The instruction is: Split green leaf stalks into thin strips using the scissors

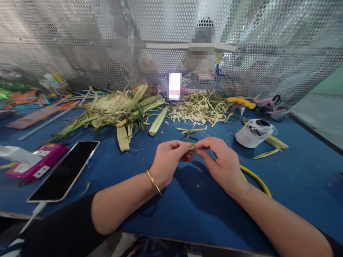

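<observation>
Above the middle of the blue table, my left hand point(168, 157) and my right hand point(221, 162) meet at the fingertips. Both pinch a small greenish-brown husk piece point(193, 146), mostly covered by the fingers. Just beyond them lie thin husk strips point(191, 130), one reaching down close to my fingertips. A spool of white thread point(252, 135) lies to the right of my right hand, with a split husk piece point(276, 144) behind it. Under my right wrist curves a yellow cable-like loop point(257, 177).
A heap of leafy husks point(115, 107) and a pile of shredded strips point(203, 107) lie at the back. Left are a black-screened phone point(65, 171) and a purple tissue pack point(40, 162). A yellow-handled tool point(242, 102) rests back right, before the perforated metal panel point(166, 21).
</observation>
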The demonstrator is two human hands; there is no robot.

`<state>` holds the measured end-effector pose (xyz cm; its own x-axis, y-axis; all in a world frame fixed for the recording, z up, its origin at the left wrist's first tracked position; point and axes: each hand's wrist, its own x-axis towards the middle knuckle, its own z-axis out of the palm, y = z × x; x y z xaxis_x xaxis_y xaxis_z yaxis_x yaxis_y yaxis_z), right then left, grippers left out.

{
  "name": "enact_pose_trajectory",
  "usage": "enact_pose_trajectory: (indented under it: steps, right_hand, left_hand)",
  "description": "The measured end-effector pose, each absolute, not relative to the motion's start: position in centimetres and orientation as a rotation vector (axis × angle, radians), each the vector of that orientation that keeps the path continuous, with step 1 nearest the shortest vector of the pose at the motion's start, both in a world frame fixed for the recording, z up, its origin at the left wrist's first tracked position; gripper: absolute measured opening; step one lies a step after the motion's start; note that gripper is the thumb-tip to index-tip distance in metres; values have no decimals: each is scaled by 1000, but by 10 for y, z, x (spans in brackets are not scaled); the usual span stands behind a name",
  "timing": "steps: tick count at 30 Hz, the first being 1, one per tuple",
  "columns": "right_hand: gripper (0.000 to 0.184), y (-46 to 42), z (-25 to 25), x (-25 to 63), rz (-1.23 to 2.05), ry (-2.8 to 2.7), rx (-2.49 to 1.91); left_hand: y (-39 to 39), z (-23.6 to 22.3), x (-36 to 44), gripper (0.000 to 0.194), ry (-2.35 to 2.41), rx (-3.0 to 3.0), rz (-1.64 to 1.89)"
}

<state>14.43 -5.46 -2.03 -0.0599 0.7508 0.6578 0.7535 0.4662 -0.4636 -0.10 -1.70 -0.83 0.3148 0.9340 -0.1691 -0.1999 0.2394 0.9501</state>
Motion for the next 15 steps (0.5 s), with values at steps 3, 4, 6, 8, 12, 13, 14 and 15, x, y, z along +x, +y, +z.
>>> enact_pose_trajectory:
  steps: [3, 4, 6, 8, 12, 13, 14, 15]
  right_hand:
    - [11, -54, -21, 146, -126, -1879, -1211]
    - [12, -54, -21, 146, -154, -1893, -1198]
    - [14, -53, -20, 147, -197, -1920, -1178]
    - [16, -52, -20, 147, -241, -1943, -1163]
    - [16, -52, -21, 148, -275, -1952, -1154]
    - [16, -52, -21, 148, -263, -1942, -1160]
    - [15, -52, -21, 148, -241, -1927, -1170]
    - [14, -53, -21, 147, -205, -1904, -1184]
  left_hand:
    - [-17, -8, -2, 16, 887, 929, 908]
    - [-17, -7, -3, 16, 873, 902, 893]
    - [-17, -7, -4, 14, 846, 855, 862]
    - [-16, -7, -5, 12, 829, 818, 838]
    - [-15, -9, -5, 12, 828, 812, 830]
    - [-15, -9, -4, 13, 830, 827, 843]
    - [-15, -10, -4, 13, 832, 845, 861]
    - [-15, -10, -4, 14, 833, 867, 884]
